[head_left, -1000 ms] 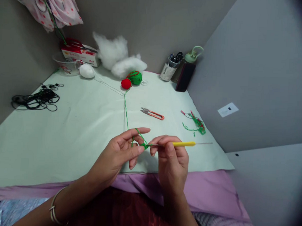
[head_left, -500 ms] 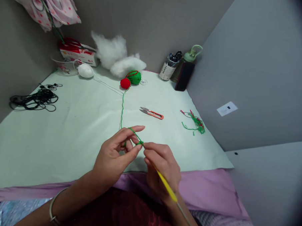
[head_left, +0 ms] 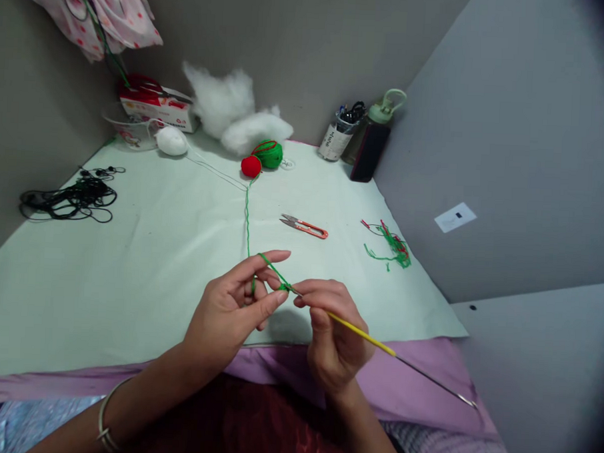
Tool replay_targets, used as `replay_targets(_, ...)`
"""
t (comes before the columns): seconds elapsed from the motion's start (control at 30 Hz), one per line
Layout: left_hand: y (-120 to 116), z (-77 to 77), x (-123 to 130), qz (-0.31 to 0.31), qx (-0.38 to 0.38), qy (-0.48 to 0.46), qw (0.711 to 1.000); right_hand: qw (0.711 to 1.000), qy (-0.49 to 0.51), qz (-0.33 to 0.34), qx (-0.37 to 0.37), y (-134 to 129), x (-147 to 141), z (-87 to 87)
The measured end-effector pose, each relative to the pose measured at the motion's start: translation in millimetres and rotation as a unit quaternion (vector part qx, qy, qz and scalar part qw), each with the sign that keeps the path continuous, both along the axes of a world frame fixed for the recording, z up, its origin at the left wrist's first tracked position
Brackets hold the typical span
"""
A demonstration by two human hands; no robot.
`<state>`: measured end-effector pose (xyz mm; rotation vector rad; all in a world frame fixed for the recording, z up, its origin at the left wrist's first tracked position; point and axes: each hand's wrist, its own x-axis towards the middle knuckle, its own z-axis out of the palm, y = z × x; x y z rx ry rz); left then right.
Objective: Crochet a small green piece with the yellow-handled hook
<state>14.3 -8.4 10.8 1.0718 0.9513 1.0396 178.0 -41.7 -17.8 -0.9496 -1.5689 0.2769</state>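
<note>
My left hand [head_left: 233,307] pinches a small green crochet piece [head_left: 284,287] between thumb and fingers, with its index finger stretched out and green yarn [head_left: 247,217] looped over it. My right hand [head_left: 335,328] is closed on a crochet hook with a yellow handle [head_left: 362,333]; its tip meets the green piece, and the far metal end points down to the right. The yarn runs back over the table to a green yarn ball [head_left: 270,155] beside a red ball [head_left: 251,166].
Orange-handled snips [head_left: 305,226] lie beyond my hands. Yarn scraps [head_left: 394,247] are at the right, black cord [head_left: 78,197] at the left. White stuffing [head_left: 227,106], a pen cup [head_left: 336,140], a bottle [head_left: 382,111] and a box [head_left: 159,110] stand along the back.
My right hand has turned and shifted slightly right, swinging the hook's far end from pointing down toward me to pointing right. The left hand has barely moved.
</note>
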Motion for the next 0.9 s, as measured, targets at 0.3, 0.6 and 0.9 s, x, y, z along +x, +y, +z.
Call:
replay_targets(0.3,-5.0,-5.9,1.2,0.059,0.102,0.065,0.991,1.0,-0.023,0.005,-0.017,-0.8,1.8,6.3)
replay_targets(0.6,-4.6,-4.5,2.4,0.045,0.027,0.01,0.999,0.999,0.028,-0.014,0.008,-2.9,-6.9,-1.7)
replay_targets(0.9,-2.3,-0.2,0.2,0.034,0.025,0.017,0.999,0.996,0.086,0.005,-0.015,-2.6,-5.8,2.3)
